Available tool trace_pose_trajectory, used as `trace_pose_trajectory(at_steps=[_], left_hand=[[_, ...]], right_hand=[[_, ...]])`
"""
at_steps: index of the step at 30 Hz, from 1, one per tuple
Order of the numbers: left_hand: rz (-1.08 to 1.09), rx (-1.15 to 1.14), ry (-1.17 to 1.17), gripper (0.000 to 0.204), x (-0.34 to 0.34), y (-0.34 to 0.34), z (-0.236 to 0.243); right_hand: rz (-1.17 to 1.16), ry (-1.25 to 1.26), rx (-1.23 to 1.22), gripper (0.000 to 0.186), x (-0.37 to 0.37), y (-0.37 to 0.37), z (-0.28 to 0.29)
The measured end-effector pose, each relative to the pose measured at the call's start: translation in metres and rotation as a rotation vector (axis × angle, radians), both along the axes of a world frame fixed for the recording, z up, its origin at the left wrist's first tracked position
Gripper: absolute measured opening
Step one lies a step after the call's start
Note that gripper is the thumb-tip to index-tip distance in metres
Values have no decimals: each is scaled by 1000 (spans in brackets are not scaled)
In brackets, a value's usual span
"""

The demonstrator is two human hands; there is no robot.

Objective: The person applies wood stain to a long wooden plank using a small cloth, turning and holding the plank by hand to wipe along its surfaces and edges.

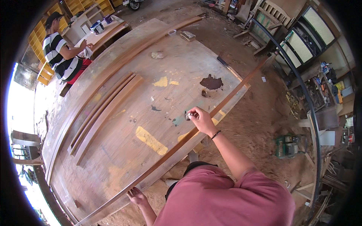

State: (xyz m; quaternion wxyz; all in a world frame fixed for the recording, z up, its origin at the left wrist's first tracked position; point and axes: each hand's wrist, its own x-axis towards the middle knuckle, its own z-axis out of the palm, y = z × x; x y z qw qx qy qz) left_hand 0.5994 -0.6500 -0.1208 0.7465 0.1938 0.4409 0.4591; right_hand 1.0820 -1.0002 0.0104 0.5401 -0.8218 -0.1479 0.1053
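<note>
A long, thin, brown-stained wooden strip [231, 95] runs diagonally along the near edge of the large plywood worktable [151, 107]. My left hand [136, 196] grips it from below toward its near, lower-left end, fingers curled around it. My right hand [200, 119] pinches a small, crumpled, dark-smudged pale wad [190, 115], probably cloth, just above the table beside the strip; whether it touches the table I cannot tell. Farther along lie a dark brown stain puddle [211, 82] and a small brown blob [204, 93].
Several wooden strips [109, 113] lie on the table's left part. A co-worker [62, 52] in striped shirt works at the back left. A dark tool [222, 62] rests at the far right edge. A long dark curved strip [307, 98] stands right; a green machine [285, 147] is on the floor.
</note>
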Motion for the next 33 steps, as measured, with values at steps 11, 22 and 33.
trace_pose_trajectory(at_steps=[11, 22, 33], left_hand=[[118, -29, 61, 38, 9, 1, 9], [-69, 175, 67, 46, -22, 17, -20], [-202, 477, 127, 55, -38, 16, -35]], right_hand=[[-15, -93, -59, 17, 55, -37, 1], [139, -119, -110, 12, 46, -32, -11], [156, -400, -263, 15, 32, -33, -10]])
